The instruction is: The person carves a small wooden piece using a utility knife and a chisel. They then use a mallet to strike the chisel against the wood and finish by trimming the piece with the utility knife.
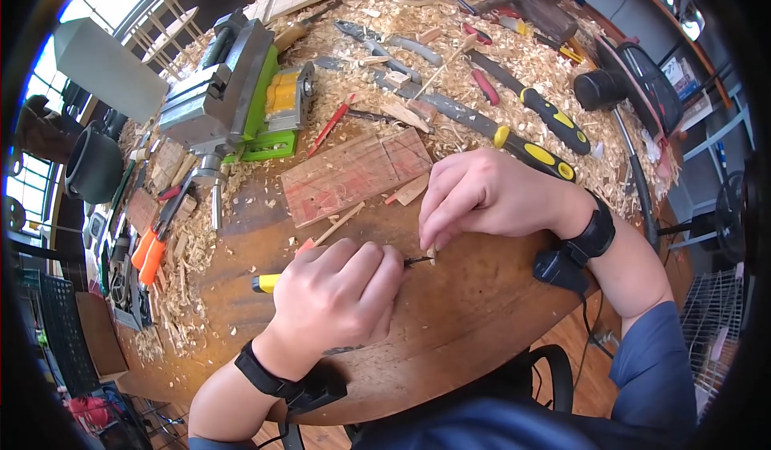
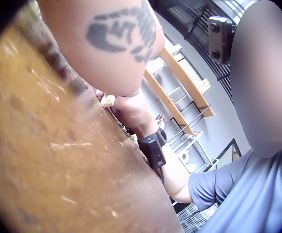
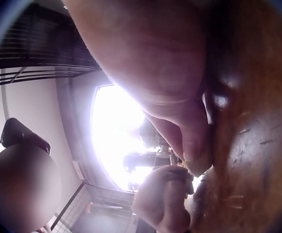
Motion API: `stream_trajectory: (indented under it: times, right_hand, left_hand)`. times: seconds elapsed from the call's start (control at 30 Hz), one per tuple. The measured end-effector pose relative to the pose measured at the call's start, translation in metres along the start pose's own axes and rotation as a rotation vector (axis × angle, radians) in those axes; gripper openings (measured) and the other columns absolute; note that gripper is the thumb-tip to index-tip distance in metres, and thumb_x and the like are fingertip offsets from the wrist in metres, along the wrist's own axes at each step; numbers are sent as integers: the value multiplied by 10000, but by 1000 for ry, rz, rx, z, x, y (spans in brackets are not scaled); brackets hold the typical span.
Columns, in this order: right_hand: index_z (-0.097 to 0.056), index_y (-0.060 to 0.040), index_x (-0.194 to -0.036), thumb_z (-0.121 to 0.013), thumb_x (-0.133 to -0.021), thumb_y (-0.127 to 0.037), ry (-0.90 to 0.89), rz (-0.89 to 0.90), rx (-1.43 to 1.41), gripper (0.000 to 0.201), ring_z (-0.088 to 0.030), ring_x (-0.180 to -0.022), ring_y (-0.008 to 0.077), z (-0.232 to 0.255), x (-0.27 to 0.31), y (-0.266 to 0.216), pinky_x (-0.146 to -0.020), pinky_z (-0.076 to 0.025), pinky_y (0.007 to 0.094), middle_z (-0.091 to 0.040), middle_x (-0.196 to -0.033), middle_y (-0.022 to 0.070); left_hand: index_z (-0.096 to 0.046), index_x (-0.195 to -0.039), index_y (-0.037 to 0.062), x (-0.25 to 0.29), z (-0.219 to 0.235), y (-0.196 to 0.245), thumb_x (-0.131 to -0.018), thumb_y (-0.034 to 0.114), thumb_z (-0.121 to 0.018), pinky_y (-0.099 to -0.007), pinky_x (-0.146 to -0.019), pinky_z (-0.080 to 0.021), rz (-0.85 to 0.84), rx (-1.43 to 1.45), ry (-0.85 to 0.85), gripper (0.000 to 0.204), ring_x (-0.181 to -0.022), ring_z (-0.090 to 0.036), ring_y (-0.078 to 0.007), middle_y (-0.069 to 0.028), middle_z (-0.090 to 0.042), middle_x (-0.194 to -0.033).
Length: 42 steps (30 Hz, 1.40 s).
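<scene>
My left hand point(image 1: 337, 293) grips a tool with a yellow-and-black handle point(image 1: 266, 283) low over the brown tabletop point(image 1: 466, 313). The handle's end sticks out on the left of the fist, and a thin dark tip point(image 1: 416, 261) shows on its right. Between thumb and fingers, my right hand point(image 1: 486, 197) pinches a small pale wood piece point(image 1: 432, 252) right at that tip. Most of the tool is hidden inside the left fist. In the right wrist view, the left hand point(image 3: 162, 201) lies close to the right fingertips point(image 3: 199, 165).
Beyond the hands lies a flat reddish board point(image 1: 353, 175). A grey vise point(image 1: 213, 89) stands at back left, near orange-handled pliers point(image 1: 149, 255). Wood shavings point(image 1: 450, 73) cover the back, among files with black-and-yellow handles point(image 1: 554, 121). The table's front edge is near the body.
</scene>
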State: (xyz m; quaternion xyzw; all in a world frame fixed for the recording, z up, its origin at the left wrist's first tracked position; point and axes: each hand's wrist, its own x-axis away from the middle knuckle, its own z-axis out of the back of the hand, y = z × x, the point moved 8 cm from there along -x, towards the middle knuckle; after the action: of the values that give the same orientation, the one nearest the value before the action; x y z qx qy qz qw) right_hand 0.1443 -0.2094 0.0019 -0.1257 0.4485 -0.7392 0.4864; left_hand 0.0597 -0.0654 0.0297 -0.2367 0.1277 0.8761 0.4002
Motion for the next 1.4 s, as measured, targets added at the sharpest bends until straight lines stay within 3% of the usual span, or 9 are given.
stream_trajectory:
  times: [0.1,0.2,0.27,0.6,0.73,0.9,1.03,1.13,1.4]
  right_hand:
    - [-872,-141,-953,-852,-858,-171,3,-8,13,102,-725,-941,225,0,0,0,-836,-569,344,-804,-950,12]
    - [-871,-139,-951,-850,-859,-173,4,-9,8,101,-723,-942,226,0,0,0,-840,-568,344,-804,-945,10]
    - [-870,-137,-951,-849,-859,-170,6,-1,5,100,-723,-944,226,0,-1,0,-843,-567,345,-805,-943,10]
    - [-868,-117,-958,-842,-849,-141,26,17,-12,115,-727,-952,230,-2,-2,-2,-859,-574,345,-811,-946,27]
    - [-869,-104,-977,-846,-847,-122,34,-26,-34,133,-729,-953,227,-2,0,1,-860,-578,346,-811,-950,44]
    - [-871,-117,-987,-850,-850,-112,36,-16,-50,139,-727,-954,221,-1,1,0,-855,-579,344,-777,-961,35]
    - [-873,-121,-1015,-801,-854,40,18,19,-34,238,-720,-932,186,-3,1,-2,-786,-592,315,-739,-1041,40]
    - [-874,-134,-1014,-820,-846,13,30,51,-1,230,-715,-929,195,-2,1,-3,-796,-583,327,-739,-1009,30]
    - [-876,-148,-1004,-854,-831,-47,32,35,-9,202,-702,-922,211,-3,2,0,-812,-560,348,-743,-966,13]
  left_hand:
    - [-706,-896,104,-2,0,1,-812,180,-777,-316,-510,-434,-8,-8,-12,133,-605,-576,-144,15,-573,-748]
    - [-704,-953,3,-4,-2,4,-749,108,-809,-357,-519,-491,-23,37,-64,252,-603,-623,-227,-61,-619,-745]
    - [-655,-842,107,-2,-5,0,-816,172,-769,-327,-484,-433,7,-2,-59,133,-577,-585,-146,-2,-510,-696]
    - [-699,-913,35,-8,-12,11,-793,130,-783,-348,-492,-461,4,18,-165,174,-563,-601,-199,-33,-555,-700]
    - [-682,-847,85,-7,-18,21,-777,163,-695,-292,-520,-483,-93,-114,-210,105,-617,-609,-133,4,-529,-720]
    - [-714,-906,68,-3,1,8,-767,155,-735,-303,-516,-451,-39,-43,11,166,-587,-590,-154,1,-550,-728]
    - [-722,-940,53,2,4,-2,-790,162,-793,-317,-519,-438,-1,-9,20,199,-578,-576,-166,-8,-546,-732]
    - [-717,-925,6,-2,5,2,-740,92,-817,-355,-535,-504,4,24,-73,227,-624,-650,-243,-84,-659,-788]
    - [-712,-941,4,-3,0,4,-733,93,-812,-356,-541,-514,-29,31,-88,248,-625,-649,-240,-79,-658,-784]
